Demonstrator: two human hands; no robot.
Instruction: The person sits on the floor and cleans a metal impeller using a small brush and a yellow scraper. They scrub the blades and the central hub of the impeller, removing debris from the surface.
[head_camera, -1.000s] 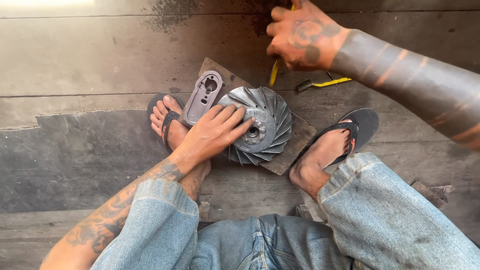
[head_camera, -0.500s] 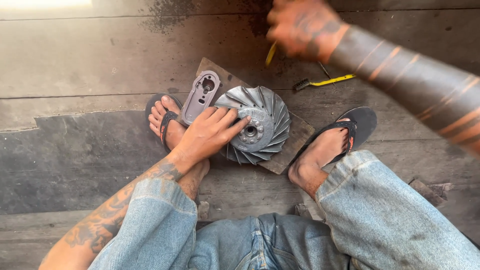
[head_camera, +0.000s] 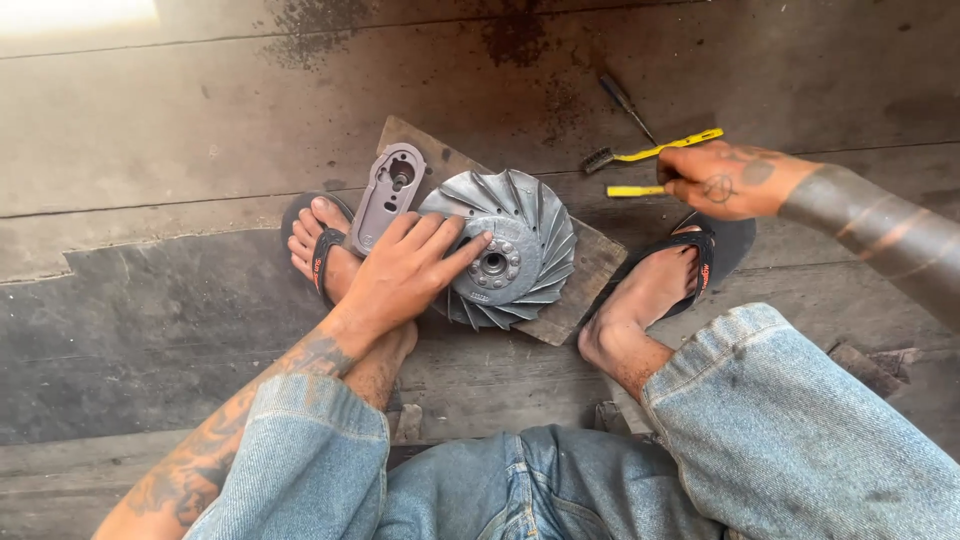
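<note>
Resting under left hand (head_camera: 400, 275): finned wheel (head_camera: 515, 250)

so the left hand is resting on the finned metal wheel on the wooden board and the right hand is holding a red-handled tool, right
Not quite. The head view shows the left hand resting on the finned metal wheel on the wooden board, but the tool at the right hand has a yellow handle, not a red one.

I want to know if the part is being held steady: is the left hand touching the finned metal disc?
Touching. The head view shows the left hand laid flat on the finned metal disc, fingertips pressed near its hub.
</note>
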